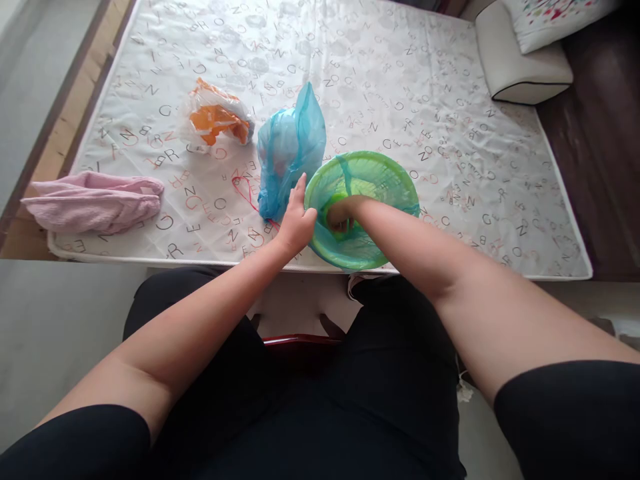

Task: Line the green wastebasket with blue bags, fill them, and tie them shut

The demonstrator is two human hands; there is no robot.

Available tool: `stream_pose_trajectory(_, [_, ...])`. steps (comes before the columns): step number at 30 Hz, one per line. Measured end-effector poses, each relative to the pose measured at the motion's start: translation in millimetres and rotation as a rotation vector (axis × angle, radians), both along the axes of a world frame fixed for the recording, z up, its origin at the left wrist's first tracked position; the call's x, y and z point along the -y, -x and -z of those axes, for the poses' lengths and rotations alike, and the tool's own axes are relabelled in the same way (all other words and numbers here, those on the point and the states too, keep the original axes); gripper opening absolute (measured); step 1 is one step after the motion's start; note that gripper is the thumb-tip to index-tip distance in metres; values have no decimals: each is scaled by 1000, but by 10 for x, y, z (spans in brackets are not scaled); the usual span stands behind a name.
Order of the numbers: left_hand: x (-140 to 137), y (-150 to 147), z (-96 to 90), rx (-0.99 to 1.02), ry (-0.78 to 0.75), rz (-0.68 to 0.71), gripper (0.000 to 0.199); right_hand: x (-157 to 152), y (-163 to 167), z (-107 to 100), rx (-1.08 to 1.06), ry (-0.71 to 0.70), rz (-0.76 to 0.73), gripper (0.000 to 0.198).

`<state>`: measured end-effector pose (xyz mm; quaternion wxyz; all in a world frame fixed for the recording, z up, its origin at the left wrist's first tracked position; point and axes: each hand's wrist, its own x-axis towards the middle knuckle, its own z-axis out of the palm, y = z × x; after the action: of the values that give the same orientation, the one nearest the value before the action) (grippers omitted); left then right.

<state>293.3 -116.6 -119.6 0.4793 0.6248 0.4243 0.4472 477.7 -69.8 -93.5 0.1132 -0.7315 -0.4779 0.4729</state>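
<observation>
A green plastic basket [367, 160] stands at the near edge of the mattress, lined with a thin blue plastic bag [383, 190]. At its left rim is my left hand [299, 217], with the thumb over the rim and the fingers extended along the outside. My right hand [341, 215] reaches deep inside the basket, its fingers bent down against the liner; whether they hold anything is hidden. Just left of the basket sits a blue translucent bag [283, 150] with whitish contents. A thin red string [243, 190] lies beside that bag.
A clear and orange plastic bag [217, 117] lies crumpled farther back. Folded pink cloth [95, 202] rests at the left edge. The letter-printed mattress [450, 167] ends close to my knees. A cream bolster [520, 57] and a white pillow [555, 17] are at the far right.
</observation>
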Motion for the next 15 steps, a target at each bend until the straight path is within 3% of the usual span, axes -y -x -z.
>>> stream_pose_trajectory(2, [11, 1, 12, -3, -29, -1, 86, -92, -51, 84, 45, 263, -50, 33])
stream_pose_trajectory(3, [16, 1, 17, -5, -40, 1, 87, -125, -69, 116, 56, 326, -61, 32])
stream_pose_trajectory(9, [40, 1, -25, -16, -50, 6, 87, -201, -95, 142, 86, 391, -25, 33])
stream_pose_trajectory(13, [79, -17, -97, -28, -16, -34, 87, -113, -88, 68, 97, 327, -11, 37])
stream_pose_trajectory(15, [107, -32, -129, -30, 12, -48, 87, -35, -50, 34, 65, 105, -41, 38])
